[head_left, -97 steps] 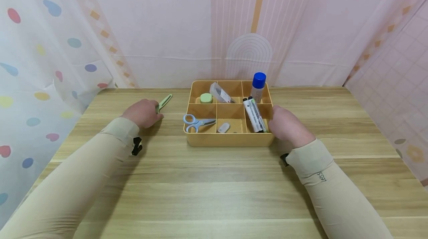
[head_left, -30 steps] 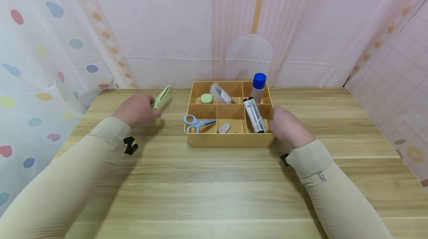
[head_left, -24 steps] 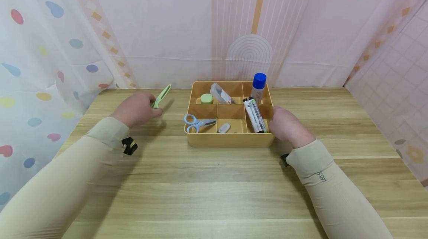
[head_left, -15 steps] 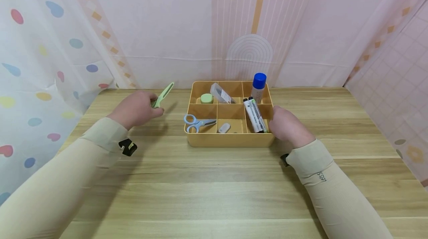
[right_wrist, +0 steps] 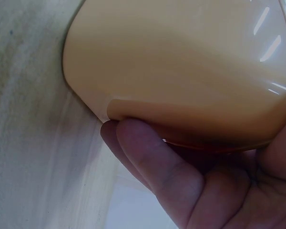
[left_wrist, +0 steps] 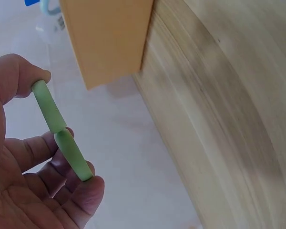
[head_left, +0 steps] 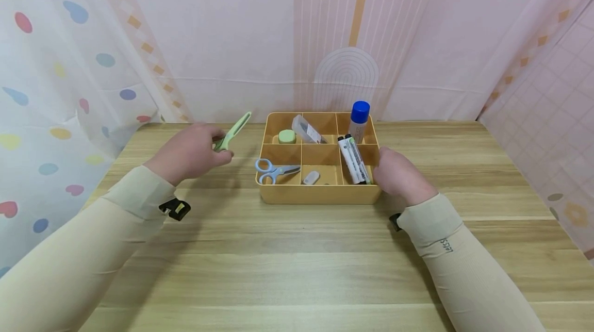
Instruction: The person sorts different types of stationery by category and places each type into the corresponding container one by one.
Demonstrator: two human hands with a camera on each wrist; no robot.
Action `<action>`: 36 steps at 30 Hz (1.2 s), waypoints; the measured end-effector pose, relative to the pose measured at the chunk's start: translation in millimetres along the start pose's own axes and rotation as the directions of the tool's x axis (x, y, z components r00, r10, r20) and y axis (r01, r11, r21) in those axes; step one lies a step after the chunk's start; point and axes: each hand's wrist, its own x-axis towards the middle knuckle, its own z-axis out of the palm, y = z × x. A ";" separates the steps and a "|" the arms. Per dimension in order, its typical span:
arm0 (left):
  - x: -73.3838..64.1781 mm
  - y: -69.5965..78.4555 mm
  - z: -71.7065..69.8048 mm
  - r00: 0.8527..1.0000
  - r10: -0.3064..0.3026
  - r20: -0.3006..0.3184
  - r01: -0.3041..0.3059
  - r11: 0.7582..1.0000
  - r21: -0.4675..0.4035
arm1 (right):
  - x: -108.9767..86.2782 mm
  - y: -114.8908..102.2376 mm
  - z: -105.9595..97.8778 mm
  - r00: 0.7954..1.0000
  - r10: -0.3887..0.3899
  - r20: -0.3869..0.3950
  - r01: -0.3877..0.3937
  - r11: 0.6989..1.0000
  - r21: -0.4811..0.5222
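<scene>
My left hand (head_left: 192, 151) pinches a pair of green scissors (head_left: 235, 128) above the table, left of the desk organizer. Their slim slotted end points up and away. In the left wrist view the two green handles (left_wrist: 72, 153) appear edge-on, between the thumb and the fingertips. At the right wall of the tan six-compartment desk organizer (head_left: 320, 195), my right hand (head_left: 401, 175) grips its side. Curled fingers (right_wrist: 143, 143) lie against the outer wall in the right wrist view. The thumb there is hidden.
The organizer holds blue scissors (head_left: 274, 170), a white eraser (head_left: 311, 178), a green rounded block (head_left: 287, 137), a clear case (head_left: 307, 130), white markers (head_left: 354, 160) and an upright blue-capped tube (head_left: 359, 120). A patterned curtain (head_left: 232, 38) hangs behind the wooden table (head_left: 287, 260).
My left hand has lifted the green scissors off the table, and their far end has swung up and to the right toward the organizer. The right hand and the organizer have stayed put.
</scene>
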 end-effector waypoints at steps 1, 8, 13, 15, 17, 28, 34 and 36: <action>-1.0 2.0 -1.0 1.000 0.006 -0.002 -0.006 1.000 -0.002 | 0.0 -0.2 0.0 1.000 0.000 0.000 0.000 1.000 0.001; -8.0 14.3 -4.1 0.999 0.051 -0.009 -0.051 0.999 -0.015 | 0.9 0.5 -0.2 1.000 -0.018 -0.008 0.018 1.000 -0.006; -12.4 22.1 -4.0 0.997 0.073 -0.008 -0.073 0.997 -0.017 | 1.4 0.9 -0.1 0.999 -0.027 -0.018 0.027 1.000 -0.012; -13.6 25.4 -4.0 0.997 0.082 -0.007 -0.082 0.997 -0.014 | 1.4 0.8 -0.3 1.000 -0.025 -0.016 0.025 1.000 -0.011; -14.8 28.6 -4.0 0.996 0.090 -0.007 -0.090 0.996 -0.009 | 1.0 0.4 -0.5 1.000 -0.018 -0.010 0.018 1.000 -0.008; -20.3 40.1 -3.0 0.985 0.171 0.007 -0.171 0.985 0.008 | -0.7 -0.1 -0.7 1.000 0.003 0.004 -0.003 1.000 0.017; -20.1 44.2 -0.7 0.981 0.195 0.015 -0.195 0.981 0.022 | -0.4 0.0 -0.5 1.000 0.006 0.009 -0.006 1.000 0.020; -20.0 45.0 0.3 0.979 0.205 0.014 -0.205 0.978 0.027 | -0.3 -0.1 -0.2 1.000 0.001 0.008 -0.002 1.000 0.020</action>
